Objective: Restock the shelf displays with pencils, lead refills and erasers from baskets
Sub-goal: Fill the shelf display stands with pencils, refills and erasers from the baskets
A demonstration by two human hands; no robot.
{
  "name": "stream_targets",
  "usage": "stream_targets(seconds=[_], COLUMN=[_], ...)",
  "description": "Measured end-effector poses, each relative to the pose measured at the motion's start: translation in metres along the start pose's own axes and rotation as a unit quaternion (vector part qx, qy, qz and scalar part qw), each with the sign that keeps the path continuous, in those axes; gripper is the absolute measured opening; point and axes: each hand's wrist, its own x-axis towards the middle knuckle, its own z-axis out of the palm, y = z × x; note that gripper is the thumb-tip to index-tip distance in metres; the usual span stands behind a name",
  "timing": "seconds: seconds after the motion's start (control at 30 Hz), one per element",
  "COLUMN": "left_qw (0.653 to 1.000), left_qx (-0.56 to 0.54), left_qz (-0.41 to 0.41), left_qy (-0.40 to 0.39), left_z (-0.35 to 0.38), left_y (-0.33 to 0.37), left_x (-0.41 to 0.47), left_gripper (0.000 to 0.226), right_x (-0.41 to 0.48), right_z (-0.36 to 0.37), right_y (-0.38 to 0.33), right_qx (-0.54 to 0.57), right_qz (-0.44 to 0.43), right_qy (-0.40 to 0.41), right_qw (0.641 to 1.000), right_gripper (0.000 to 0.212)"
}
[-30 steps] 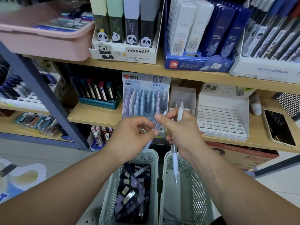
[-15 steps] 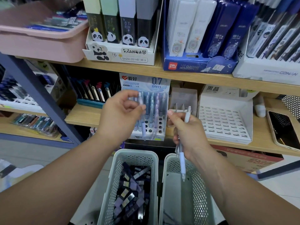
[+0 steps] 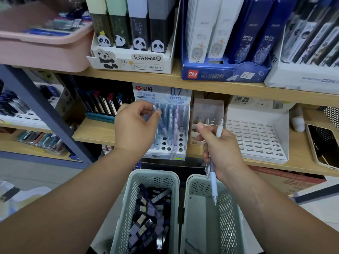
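Signage: the pencil display (image 3: 180, 143), just behind the left fingers, reads "爱好", "0.7 mm" and "40". Its smaller print is too blurred to read.
Left hand (image 3: 134, 125): fingers and thumb curl together and pinch the top of a translucent blue pencil (image 3: 161, 123). The pencil slants down from the fingertips in front of the display's filled rows, above its holed front.
Right hand (image 3: 222, 149): fingers are clenched round at least two pencils (image 3: 213, 186). A white cap pokes up past the thumb, and a white-gripped tip hangs below the little finger over the right basket (image 3: 190, 198).
Left basket (image 3: 132, 198): well below the left fingers, holding dark and lilac lead refill boxes (image 3: 146, 217). Their print cannot be read.
Above the left fingers: a panda box (image 3: 132, 61) marked with a stylised "PANDA", "SH241-051HB 36" and a handwritten "5元". One pack in it shows "0.7".
Above the right fingers: a blue box (image 3: 225, 74) with a red "deli" badge. The packs in it read "100".
Right of the right fingers: a white slotted tray (image 3: 256, 136) headed "黑晶". Farther right, a phone (image 3: 321, 143) lies on the wooden shelf (image 3: 95, 131).
Far upper right: a white box (image 3: 302, 79) whose print is cut off at "CON".
Far upper left of the left fingers: a pink tub (image 3: 45, 48).
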Motion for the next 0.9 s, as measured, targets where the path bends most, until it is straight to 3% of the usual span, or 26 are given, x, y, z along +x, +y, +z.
stream_targets(seconds=[0.37,0.53,0.7,0.9], left_qw=[0.995,0.982,0.973,0.974], left_qx=[0.093,0.157,0.201,0.169], left_qz=[0.043,0.107,0.114,0.146], left_qy=[-0.009,-0.014,-0.010,0.021], left_z=[0.015,0.019,0.023,0.015], left_y=[0.004,-0.006,-0.011,0.008], left_x=[0.004,0.004,0.005,-0.002], left_gripper=[0.017,0.013,0.020,0.019], right_x=[0.005,0.006,0.010,0.003], right_z=[-0.013,-0.014,-0.017,-0.014], right_y=[-0.001,-0.001,0.000,-0.010], right_qx=[-0.003,0.009,0.046,0.102], right_qz=[-0.005,-0.002,0.009,0.026], right_qy=[0.006,0.003,0.016,0.037], right_qw=[1.000,1.000,0.999,0.994], right_gripper=[0.022,0.021,0.037,0.034])
